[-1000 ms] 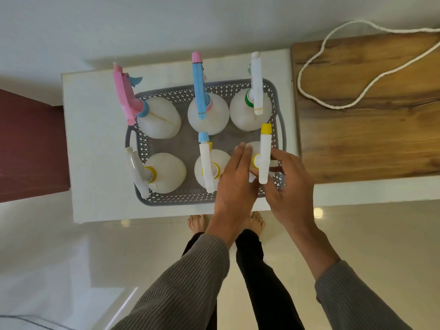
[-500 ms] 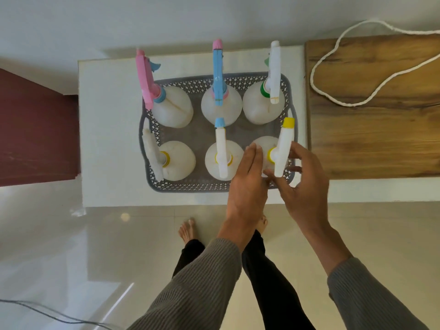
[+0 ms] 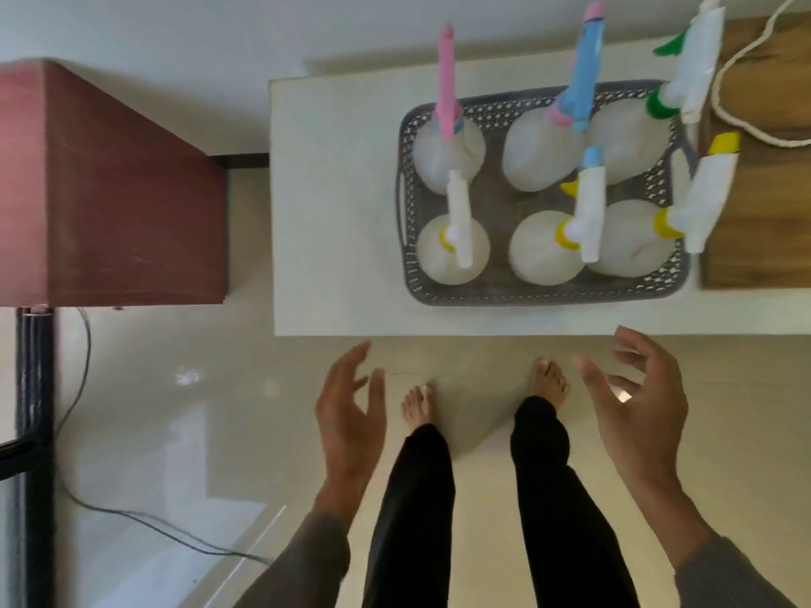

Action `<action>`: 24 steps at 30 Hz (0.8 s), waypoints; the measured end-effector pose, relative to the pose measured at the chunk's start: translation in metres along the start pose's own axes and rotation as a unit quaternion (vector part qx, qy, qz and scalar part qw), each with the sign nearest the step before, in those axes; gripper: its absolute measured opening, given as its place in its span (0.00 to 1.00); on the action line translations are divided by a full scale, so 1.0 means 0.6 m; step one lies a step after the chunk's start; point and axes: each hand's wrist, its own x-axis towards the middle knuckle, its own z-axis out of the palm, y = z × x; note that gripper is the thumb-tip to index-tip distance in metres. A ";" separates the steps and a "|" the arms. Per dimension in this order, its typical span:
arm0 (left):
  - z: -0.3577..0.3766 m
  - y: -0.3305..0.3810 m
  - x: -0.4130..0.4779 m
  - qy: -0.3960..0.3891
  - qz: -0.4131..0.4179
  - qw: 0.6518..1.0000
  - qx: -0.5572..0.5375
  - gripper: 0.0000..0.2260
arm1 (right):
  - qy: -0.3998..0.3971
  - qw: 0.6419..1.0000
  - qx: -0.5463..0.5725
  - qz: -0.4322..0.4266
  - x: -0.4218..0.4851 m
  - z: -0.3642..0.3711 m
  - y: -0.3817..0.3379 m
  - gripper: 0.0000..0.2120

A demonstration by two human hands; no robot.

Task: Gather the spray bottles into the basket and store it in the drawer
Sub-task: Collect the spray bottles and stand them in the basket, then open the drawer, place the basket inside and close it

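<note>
Six spray bottles stand gathered in basket at 1 o'clock; left hand and right hand spread wide, empty; drawer storage remains

Grey lattice-patterned plastic basket on the plain white tabletop, and it's full of milky white round bottles. Pink trigger head at the back left, sky-blue trigger head with a pink collar beside it, white head with green collar and green trigger on the right. Front row shows white heads, yellow collars, one yellow-tipped nozzle. Brown wood-grain board to the right with a white cord on it; maroon cabinet to the left.
</note>
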 end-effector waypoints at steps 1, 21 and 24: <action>-0.019 -0.022 0.018 0.031 -0.026 0.999 0.009 0.17 | -0.004 1.000 -0.003 0.005 -0.013 0.016 -0.001 0.24; -0.081 -0.208 0.164 -0.045 -0.293 0.941 -0.161 0.32 | -0.105 0.987 -0.121 -0.008 -0.104 0.145 -0.010 0.24; -0.078 -0.205 0.155 -0.049 -0.280 0.947 -0.148 0.33 | -0.150 0.968 -0.196 -0.039 -0.092 0.151 -0.003 0.28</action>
